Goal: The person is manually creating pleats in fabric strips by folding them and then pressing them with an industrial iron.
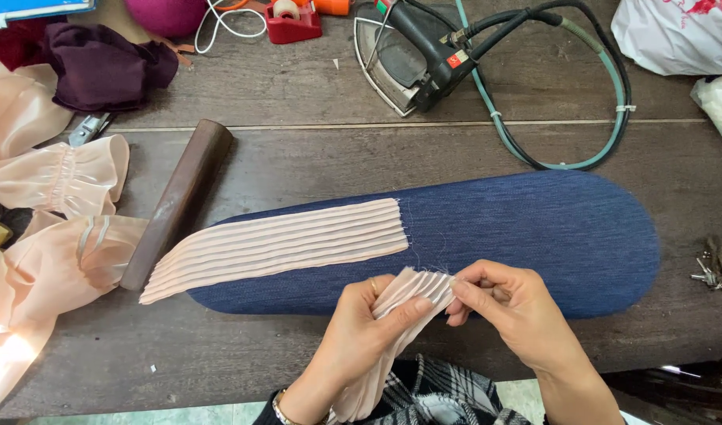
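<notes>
While pinched shut, both hands — left hand (369,327), right hand (507,303) — grip pleated strip (412,290).

The pleated strip (278,245) is pale peach with lengthwise ridges, and the folded piece (412,293) is the same peach. The pressing board (550,228) is dark blue denim. The desk (298,149) is dark brown wood. The tape dispenser (292,24) is red.

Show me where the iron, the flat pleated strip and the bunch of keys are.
iron (412,59), head view, on its black handle.
flat pleated strip (298,240), head view, middle of the pleats on the blue pad.
bunch of keys (715,271), head view, middle of the bunch.
</notes>
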